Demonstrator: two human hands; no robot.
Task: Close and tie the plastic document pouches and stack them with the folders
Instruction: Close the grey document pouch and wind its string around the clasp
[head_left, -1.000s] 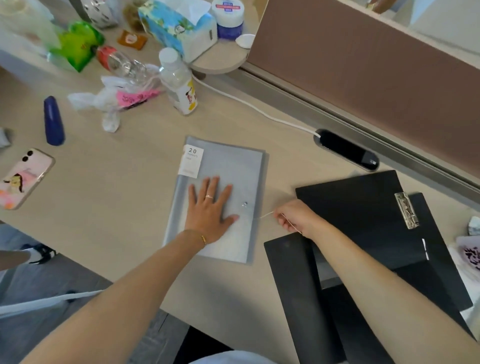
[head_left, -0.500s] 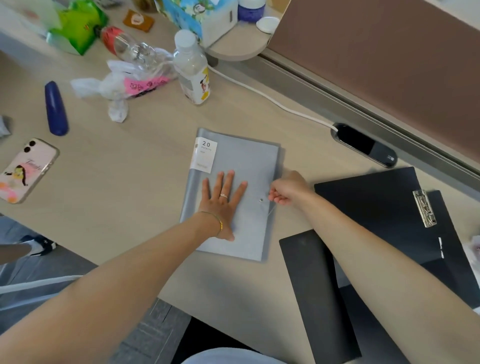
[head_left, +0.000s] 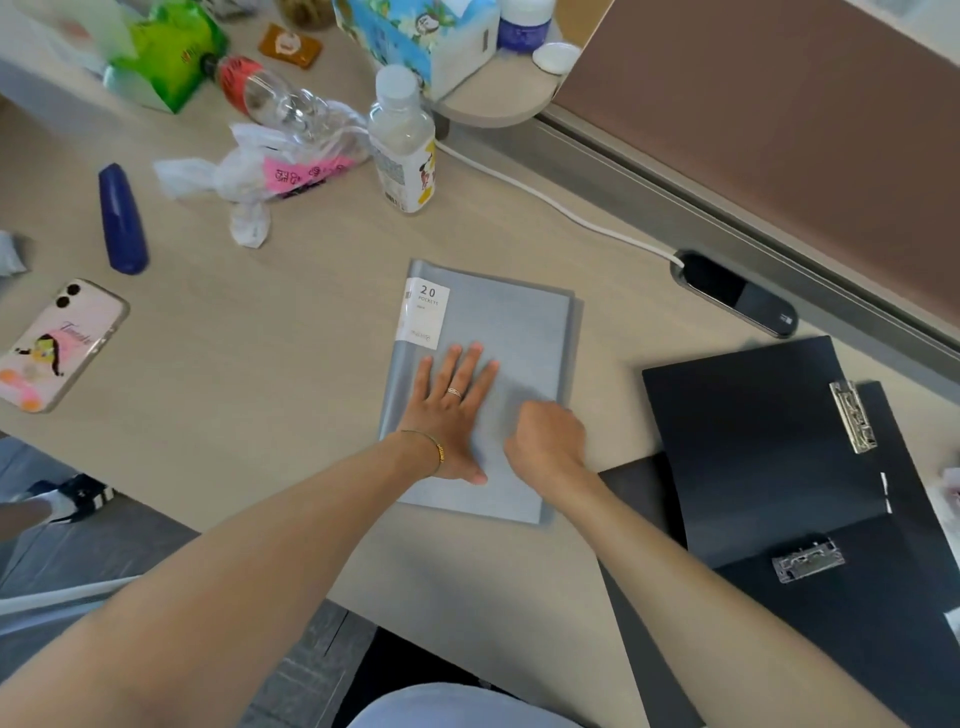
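Note:
A grey plastic document pouch with a white "20 pockets" label lies flat in the middle of the desk. My left hand presses flat on it, fingers spread. My right hand hovers over the pouch's right part with fingers curled; it covers the button, and the thin string it held earlier is hidden, so I cannot tell whether it still holds it. Black clipboard folders lie overlapped to the right of the pouch.
A water bottle, a crumpled plastic bag, a blue case and a phone lie left and behind. A white cable runs to a black socket along the partition. The desk's front edge is near my body.
My right hand moved left from the black folders, drawing the string, to above the pouch's button. My left hand stayed flat on the pouch. The camera tilted down.

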